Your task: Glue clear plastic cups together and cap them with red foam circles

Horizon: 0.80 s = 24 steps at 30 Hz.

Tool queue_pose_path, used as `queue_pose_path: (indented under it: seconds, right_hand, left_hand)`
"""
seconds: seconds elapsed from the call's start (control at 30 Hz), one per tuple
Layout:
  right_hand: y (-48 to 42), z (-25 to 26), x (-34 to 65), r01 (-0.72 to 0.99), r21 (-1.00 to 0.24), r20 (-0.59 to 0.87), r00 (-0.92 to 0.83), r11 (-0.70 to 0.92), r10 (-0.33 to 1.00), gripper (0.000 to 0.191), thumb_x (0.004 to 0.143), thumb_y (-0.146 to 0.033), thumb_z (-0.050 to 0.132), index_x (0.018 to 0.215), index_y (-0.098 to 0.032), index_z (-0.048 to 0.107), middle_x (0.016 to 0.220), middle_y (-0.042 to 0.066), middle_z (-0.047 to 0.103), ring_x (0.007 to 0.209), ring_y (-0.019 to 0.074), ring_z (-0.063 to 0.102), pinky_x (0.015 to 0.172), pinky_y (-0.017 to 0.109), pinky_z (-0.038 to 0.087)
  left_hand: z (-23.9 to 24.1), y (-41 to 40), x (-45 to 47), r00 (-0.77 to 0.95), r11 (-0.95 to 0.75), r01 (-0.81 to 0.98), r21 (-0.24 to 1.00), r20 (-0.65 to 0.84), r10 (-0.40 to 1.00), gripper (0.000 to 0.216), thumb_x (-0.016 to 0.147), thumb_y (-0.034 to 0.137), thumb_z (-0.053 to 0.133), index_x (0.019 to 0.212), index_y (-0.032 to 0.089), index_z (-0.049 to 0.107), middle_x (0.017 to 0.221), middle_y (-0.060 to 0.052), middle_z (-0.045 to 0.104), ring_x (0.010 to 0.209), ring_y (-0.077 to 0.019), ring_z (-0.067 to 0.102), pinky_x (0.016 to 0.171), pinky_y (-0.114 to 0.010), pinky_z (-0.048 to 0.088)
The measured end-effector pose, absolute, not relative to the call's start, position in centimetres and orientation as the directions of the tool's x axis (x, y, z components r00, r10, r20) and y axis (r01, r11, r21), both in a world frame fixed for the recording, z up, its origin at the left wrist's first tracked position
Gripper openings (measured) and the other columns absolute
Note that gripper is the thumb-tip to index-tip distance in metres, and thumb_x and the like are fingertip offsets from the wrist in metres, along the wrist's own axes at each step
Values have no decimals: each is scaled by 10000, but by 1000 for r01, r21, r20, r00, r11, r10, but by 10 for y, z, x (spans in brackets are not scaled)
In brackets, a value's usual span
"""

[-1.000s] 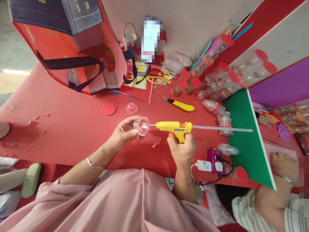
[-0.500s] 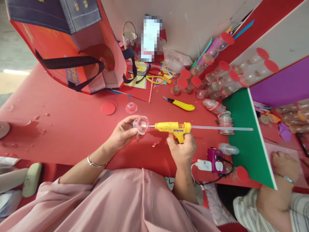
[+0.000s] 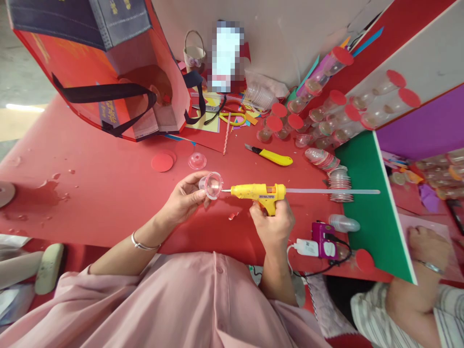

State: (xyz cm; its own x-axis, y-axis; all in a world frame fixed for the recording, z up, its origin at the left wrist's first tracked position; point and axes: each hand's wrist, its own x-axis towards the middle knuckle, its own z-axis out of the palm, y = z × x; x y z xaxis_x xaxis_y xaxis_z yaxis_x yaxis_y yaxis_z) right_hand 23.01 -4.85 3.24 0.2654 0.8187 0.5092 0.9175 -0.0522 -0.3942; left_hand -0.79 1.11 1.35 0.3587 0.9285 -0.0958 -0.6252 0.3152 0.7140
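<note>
Clock centred on the clear cup (image 3: pixel 211 185), 12 = far side. Left hand (image 3: pixel 186 199) pinches the cup, thumb against fingers, mouth turned roughly towards camera. Right hand (image 3: pixel 272 220) is wrapped round the grip of the yellow glue gun (image 3: pixel 255 192), nozzle aimed at 9, right at the cup rim; touching or just short, can't tell. Glue stick (image 3: pixel 311 191) pokes out the back towards 3.

Status, my read: this one's mid-build, gluing step. No bead I can make out on the rim. Not fitted yet: clear domed piece (image 3: pixel 197 161) at 11 and red disc (image 3: pixel 162 163) at 10, both on the surface (image 3: pixel 108 193). Probably done: red-topped clear pieces (image 3: pixel 274 123) between 1 and 2. Rimmed stack (image 3: pixel 340 179) at 3 suggests more units left.
</note>
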Motion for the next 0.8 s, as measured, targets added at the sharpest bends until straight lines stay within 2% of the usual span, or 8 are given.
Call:
queue_pose_path:
  seconds: [0.27, 0.8]
  right_hand:
    - [-49, 38, 228, 919, -389, 503, 267, -61, 822, 136, 764, -367, 626, 820, -248, 591, 696, -4, 640, 600, 185, 625, 588, 294, 522]
    - [-53, 46, 224, 924, -382, 513, 204, 9, 834, 134, 788, -316, 603, 892, -235, 621, 683, -14, 610, 574, 173, 591, 561, 281, 491]
  left_hand:
    - [15, 11, -8, 343, 338, -625, 704, -141, 929, 459, 749, 262, 904, 1176, 203, 747, 1092, -103, 757, 671, -129, 691, 541, -224, 556]
    - [26, 11, -4, 320, 361, -649, 669, -190, 928, 459, 687, 233, 948, 1106, 189, 764, 1030, -82, 771, 622, -118, 693, 537, -222, 569]
